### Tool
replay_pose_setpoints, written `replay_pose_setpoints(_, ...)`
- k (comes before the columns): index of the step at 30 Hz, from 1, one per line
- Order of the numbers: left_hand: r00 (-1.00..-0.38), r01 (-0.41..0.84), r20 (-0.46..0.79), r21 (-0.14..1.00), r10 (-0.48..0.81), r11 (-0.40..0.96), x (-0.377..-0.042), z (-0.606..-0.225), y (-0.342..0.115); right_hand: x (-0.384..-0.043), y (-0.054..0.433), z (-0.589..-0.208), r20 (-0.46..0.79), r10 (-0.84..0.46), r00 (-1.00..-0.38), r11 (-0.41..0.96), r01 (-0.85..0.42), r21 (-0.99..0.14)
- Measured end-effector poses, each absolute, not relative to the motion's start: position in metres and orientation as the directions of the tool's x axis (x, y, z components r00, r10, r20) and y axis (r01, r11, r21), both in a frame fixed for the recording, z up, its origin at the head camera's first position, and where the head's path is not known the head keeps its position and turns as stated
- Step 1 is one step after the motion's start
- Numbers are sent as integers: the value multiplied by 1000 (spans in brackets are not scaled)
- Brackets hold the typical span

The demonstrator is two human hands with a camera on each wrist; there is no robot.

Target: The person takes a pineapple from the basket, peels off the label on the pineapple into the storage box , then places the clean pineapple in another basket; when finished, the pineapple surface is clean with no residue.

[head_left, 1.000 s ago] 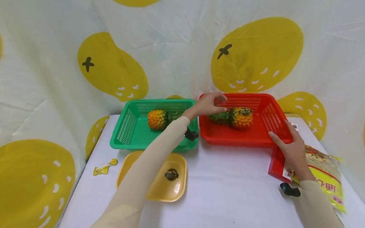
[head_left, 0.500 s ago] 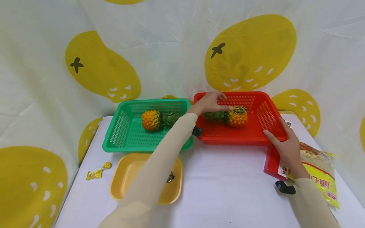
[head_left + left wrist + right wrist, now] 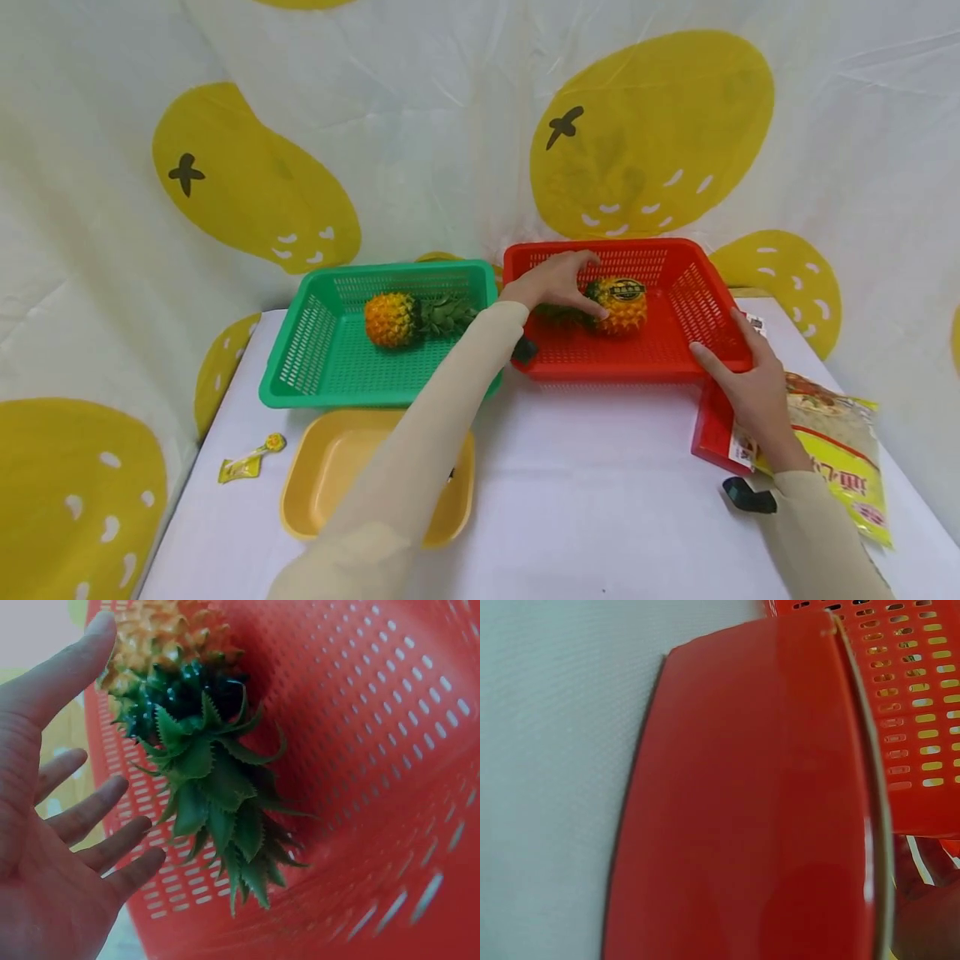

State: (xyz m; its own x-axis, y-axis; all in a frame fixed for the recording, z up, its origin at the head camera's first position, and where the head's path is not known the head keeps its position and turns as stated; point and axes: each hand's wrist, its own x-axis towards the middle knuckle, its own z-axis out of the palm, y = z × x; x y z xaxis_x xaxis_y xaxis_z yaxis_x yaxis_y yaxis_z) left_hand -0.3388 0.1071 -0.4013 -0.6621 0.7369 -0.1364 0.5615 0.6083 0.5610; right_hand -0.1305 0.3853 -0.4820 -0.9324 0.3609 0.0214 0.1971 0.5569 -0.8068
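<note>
A pineapple with a dark label lies on its side in the red basket, its leafy crown toward the left. Over that crown and the fruit's near end reaches my left hand, thumb and fingers spread apart. In the left wrist view the thumb tip overlaps the fruit's edge; contact cannot be told. My right hand holds the basket's front right corner, thumb over the rim and fingers along the outer right side. A second pineapple lies in the green basket.
A yellow tray stands in front of the green basket, partly behind my left sleeve. Left of it lies a lollipop with a yellow wrapper. A red box and a yellow food packet lie under my right hand and forearm.
My left hand has come down closer to the pineapple in the red basket, with its thumb now in front of the fruit. The right hand stays at the corner. The head view has shifted slightly.
</note>
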Motion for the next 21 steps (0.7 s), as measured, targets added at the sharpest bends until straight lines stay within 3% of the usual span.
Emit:
replay_pose_setpoints(8, -617, 659, -199, 398, 761, 638, -344, -412, 122, -128, 389, -483, 39, 346, -937, 549, 169, -819)
replay_pose_setpoints(11, -629, 656, -219, 366, 746, 661, -345, -413, 128, -126, 391, -482, 37, 341, -939, 545, 166, -822)
replay_pose_setpoints(21, -653, 611, -222, 410, 724, 677, -342, -418, 135, -127, 389, -479, 25, 340, -940, 549, 178, -816)
